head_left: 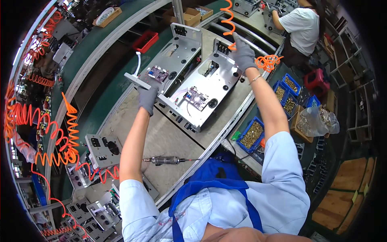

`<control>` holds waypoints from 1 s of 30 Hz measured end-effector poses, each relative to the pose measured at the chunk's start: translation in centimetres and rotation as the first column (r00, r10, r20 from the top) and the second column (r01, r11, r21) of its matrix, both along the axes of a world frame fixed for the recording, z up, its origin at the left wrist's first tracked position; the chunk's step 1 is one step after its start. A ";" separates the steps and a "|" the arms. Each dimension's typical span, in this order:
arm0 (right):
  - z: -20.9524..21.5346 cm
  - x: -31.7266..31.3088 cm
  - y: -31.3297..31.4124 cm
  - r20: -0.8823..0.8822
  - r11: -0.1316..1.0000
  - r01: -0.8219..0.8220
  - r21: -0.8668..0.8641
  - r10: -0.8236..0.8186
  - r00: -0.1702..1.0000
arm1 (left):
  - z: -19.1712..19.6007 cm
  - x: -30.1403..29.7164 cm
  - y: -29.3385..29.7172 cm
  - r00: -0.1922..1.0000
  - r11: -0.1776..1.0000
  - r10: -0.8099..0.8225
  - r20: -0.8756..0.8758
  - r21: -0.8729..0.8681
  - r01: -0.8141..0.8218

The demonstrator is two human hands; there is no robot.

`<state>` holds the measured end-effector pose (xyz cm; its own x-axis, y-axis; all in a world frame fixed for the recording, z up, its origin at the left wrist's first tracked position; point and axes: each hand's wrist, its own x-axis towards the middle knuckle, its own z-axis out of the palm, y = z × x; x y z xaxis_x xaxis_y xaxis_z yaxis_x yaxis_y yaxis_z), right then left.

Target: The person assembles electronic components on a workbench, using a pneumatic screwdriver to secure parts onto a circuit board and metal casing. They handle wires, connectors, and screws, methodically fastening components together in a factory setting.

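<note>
Two open silver metal chassis lie side by side on the bench. My left hand point(147, 99), in a grey glove, is closed on the near end panel of the left chassis point(171, 56). The right chassis point(219, 89) stands nearer to me, with a green-and-white circuit board point(196, 98) mounted inside. At its far right corner, my gloved right hand point(244, 55) grips the end panel; some of its fingers are hidden. An orange coiled hose point(228, 22) hangs against that hand. Inside the left chassis sits a purple circuit board point(157, 74), and a white cable point(138, 63) rises beside its end panel.
A power screwdriver point(165, 160) lies on the bench near me. Blue bins of brass-coloured fasteners point(252, 134) stand at my right. Another person point(301, 30) works at the far right. A red tray point(145, 40) sits beyond the bench; orange hoses point(68, 147) hang at left.
</note>
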<state>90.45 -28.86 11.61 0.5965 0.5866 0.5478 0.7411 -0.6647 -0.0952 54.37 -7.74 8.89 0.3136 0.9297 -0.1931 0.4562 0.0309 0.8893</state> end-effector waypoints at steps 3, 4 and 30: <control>0.7 1.1 0.2 -0.047 0.990 -0.138 0.009 0.138 0.989 | -0.1 0.1 0.1 0.999 0.999 0.025 0.033 -0.029 -0.024; 1.5 0.6 0.1 0.010 0.974 -0.213 0.078 0.213 0.977 | 0.0 0.3 0.4 0.998 0.999 0.040 0.052 -0.029 -0.038; 2.1 7.5 -6.3 -0.087 0.908 0.086 -0.409 -0.133 0.987 | -1.9 -1.8 1.0 0.986 0.990 0.113 -0.123 0.102 -0.100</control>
